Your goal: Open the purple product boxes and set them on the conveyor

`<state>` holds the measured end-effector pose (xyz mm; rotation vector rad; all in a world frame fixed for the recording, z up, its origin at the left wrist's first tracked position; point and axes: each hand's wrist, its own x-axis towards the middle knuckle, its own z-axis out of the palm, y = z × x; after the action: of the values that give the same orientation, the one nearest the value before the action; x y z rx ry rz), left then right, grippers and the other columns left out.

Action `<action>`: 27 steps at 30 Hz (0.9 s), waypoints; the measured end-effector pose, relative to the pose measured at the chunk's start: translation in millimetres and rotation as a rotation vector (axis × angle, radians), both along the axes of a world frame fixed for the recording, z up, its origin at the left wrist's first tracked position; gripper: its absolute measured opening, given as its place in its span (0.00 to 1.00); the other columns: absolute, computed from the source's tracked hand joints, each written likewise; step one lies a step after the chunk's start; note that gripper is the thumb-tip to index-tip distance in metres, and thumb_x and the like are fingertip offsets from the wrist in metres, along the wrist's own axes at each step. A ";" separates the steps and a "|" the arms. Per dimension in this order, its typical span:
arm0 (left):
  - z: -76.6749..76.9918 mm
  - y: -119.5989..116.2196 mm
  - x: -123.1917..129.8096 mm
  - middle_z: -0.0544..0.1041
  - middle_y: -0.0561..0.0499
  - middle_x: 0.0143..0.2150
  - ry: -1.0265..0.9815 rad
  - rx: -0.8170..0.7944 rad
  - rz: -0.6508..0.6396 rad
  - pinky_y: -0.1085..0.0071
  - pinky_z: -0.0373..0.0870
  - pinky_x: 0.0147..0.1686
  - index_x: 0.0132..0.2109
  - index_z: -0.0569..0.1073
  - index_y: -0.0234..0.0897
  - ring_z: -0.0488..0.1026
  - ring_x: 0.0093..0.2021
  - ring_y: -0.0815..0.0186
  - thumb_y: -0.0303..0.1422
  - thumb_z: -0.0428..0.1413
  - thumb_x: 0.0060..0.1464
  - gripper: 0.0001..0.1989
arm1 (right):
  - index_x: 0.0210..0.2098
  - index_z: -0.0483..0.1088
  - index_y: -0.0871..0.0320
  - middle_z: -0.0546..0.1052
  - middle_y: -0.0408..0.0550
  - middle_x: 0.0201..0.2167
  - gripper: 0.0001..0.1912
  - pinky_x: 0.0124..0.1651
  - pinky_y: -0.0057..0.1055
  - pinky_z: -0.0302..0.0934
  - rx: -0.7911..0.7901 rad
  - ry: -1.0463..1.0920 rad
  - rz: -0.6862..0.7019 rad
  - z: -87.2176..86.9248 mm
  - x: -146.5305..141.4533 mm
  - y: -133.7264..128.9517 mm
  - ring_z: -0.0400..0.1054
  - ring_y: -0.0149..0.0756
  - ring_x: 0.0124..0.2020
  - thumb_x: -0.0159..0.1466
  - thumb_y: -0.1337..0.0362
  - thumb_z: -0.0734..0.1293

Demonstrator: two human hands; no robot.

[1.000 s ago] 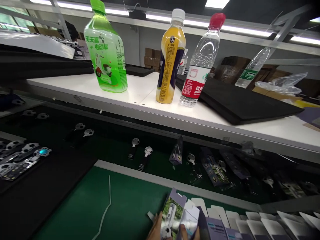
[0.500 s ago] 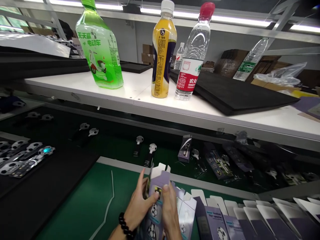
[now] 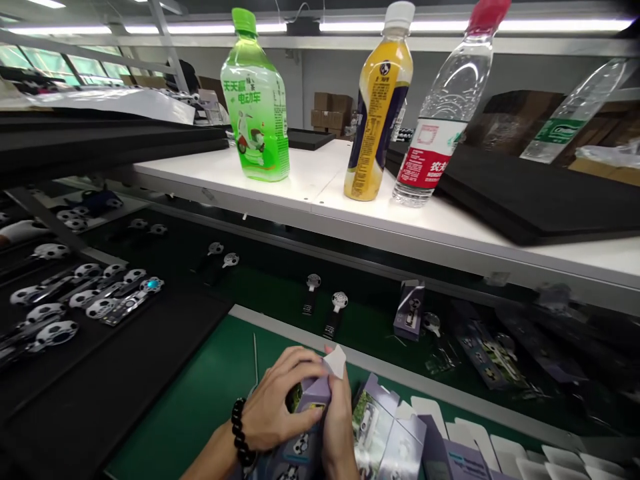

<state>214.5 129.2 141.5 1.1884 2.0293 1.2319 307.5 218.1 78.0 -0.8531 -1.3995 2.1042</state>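
Between my two hands is a purple cardboard box (image 3: 316, 393) printed with football pictures, its top end toward the far side. My left hand (image 3: 280, 400), with a black beaded bracelet at the wrist, wraps over the box's left side and top edge. My right hand (image 3: 340, 420) grips the right side, its fingers by a raised white flap (image 3: 336, 361). Part of the box is hidden behind my hands. Right beside them lie more purple boxes (image 3: 385, 427) with open flaps.
Several football-headed devices (image 3: 120, 300) lie on black foam (image 3: 125, 373) at left, one glowing blue. More lie beyond the green mat (image 3: 200, 387), near a small upright box (image 3: 409, 310). Above, a white shelf (image 3: 300, 190) carries a green bottle (image 3: 257, 113), a yellow bottle (image 3: 375, 120) and clear bottles.
The view has swung left, so things sit farther right. My left hand has moved up over the box's top end. The box's upright flaps are now partly folded or covered, with one white flap showing.
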 end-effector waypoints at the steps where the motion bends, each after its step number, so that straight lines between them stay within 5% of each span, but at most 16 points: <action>1: -1.2 -2.4 -2.7 0.72 0.49 0.47 0.015 0.021 -0.031 0.56 0.60 0.58 0.44 0.72 0.43 0.64 0.55 0.54 0.31 0.59 0.46 0.15 | 0.64 0.57 0.52 0.69 0.51 0.59 0.32 0.53 0.37 0.66 0.010 -0.015 -0.012 6.7 -1.3 -2.5 0.66 0.44 0.57 0.66 0.43 0.56; 3: -3.7 -7.5 -9.8 0.72 0.49 0.43 -0.028 0.058 -0.059 0.57 0.62 0.56 0.40 0.70 0.42 0.66 0.51 0.55 0.33 0.60 0.46 0.12 | 0.63 0.58 0.49 0.60 0.50 0.65 0.35 0.58 0.40 0.61 0.076 -0.004 -0.001 19.9 -0.6 -6.7 0.58 0.47 0.63 0.63 0.39 0.59; 5: -7.8 -12.5 -17.8 0.67 0.47 0.50 -0.117 0.078 -0.038 0.59 0.67 0.52 0.45 0.65 0.42 0.67 0.51 0.56 0.38 0.61 0.45 0.20 | 0.55 0.68 0.49 0.56 0.50 0.66 0.33 0.59 0.43 0.60 0.173 0.018 0.066 29.1 2.2 -9.4 0.54 0.51 0.65 0.58 0.36 0.62; 7: -13.5 -15.9 -24.2 0.60 0.45 0.57 -0.189 0.088 -0.037 0.60 0.69 0.50 0.49 0.60 0.43 0.67 0.53 0.56 0.39 0.62 0.42 0.28 | 0.40 0.73 0.52 0.61 0.54 0.60 0.29 0.54 0.44 0.63 0.259 0.013 0.128 32.4 3.8 -9.9 0.60 0.53 0.60 0.57 0.35 0.62; 10: -21.4 -16.7 -28.5 0.57 0.45 0.59 -0.256 0.094 -0.058 0.58 0.65 0.55 0.50 0.59 0.43 0.65 0.56 0.55 0.36 0.62 0.41 0.30 | 0.27 0.68 0.55 0.67 0.55 0.46 0.27 0.47 0.42 0.65 0.381 -0.013 0.133 29.8 2.7 -8.4 0.66 0.49 0.49 0.61 0.37 0.59; 14: -25.0 -14.7 -32.7 0.57 0.43 0.62 -0.328 0.068 -0.073 0.58 0.66 0.57 0.54 0.60 0.44 0.63 0.60 0.52 0.41 0.65 0.40 0.35 | 0.45 0.71 0.51 0.61 0.54 0.60 0.30 0.51 0.41 0.66 0.222 -0.037 0.213 26.1 2.3 -0.2 0.64 0.50 0.55 0.56 0.35 0.64; 17: -35.5 -9.4 -50.4 0.56 0.43 0.68 -0.376 0.033 -0.031 0.58 0.60 0.63 0.63 0.54 0.46 0.55 0.67 0.51 0.58 0.59 0.44 0.45 | 0.54 0.67 0.51 0.66 0.53 0.58 0.39 0.50 0.39 0.67 0.115 -0.052 0.328 24.2 4.8 23.2 0.68 0.50 0.53 0.49 0.37 0.70; 19: -55.0 4.3 -71.9 0.55 0.40 0.69 -0.374 -0.025 0.114 0.56 0.57 0.65 0.66 0.51 0.43 0.51 0.69 0.51 0.61 0.50 0.50 0.44 | 0.60 0.60 0.50 0.67 0.55 0.58 0.46 0.49 0.40 0.68 0.140 -0.147 0.194 18.4 6.6 47.8 0.68 0.52 0.53 0.48 0.38 0.72; 22: -102.2 49.8 -108.4 0.57 0.32 0.66 -0.319 -0.190 0.402 0.44 0.58 0.62 0.65 0.52 0.33 0.55 0.66 0.44 0.49 0.53 0.57 0.37 | 0.68 0.44 0.53 0.57 0.60 0.66 0.60 0.53 0.47 0.66 0.105 -0.430 -0.102 -4.5 11.1 85.1 0.60 0.60 0.61 0.46 0.36 0.71; 27: -178.0 153.3 -135.2 0.53 0.41 0.69 -0.196 -0.285 0.522 0.41 0.56 0.62 0.66 0.56 0.41 0.54 0.67 0.46 0.34 0.58 0.58 0.32 | 0.65 0.52 0.61 0.69 0.65 0.56 0.60 0.51 0.55 0.68 0.181 -0.672 -0.471 -66.5 29.1 117.1 0.66 0.66 0.55 0.43 0.33 0.70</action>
<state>79.2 282.5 -36.5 0.3971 2.3392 1.1678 336.5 335.1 11.5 -1.7149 -1.4660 1.3616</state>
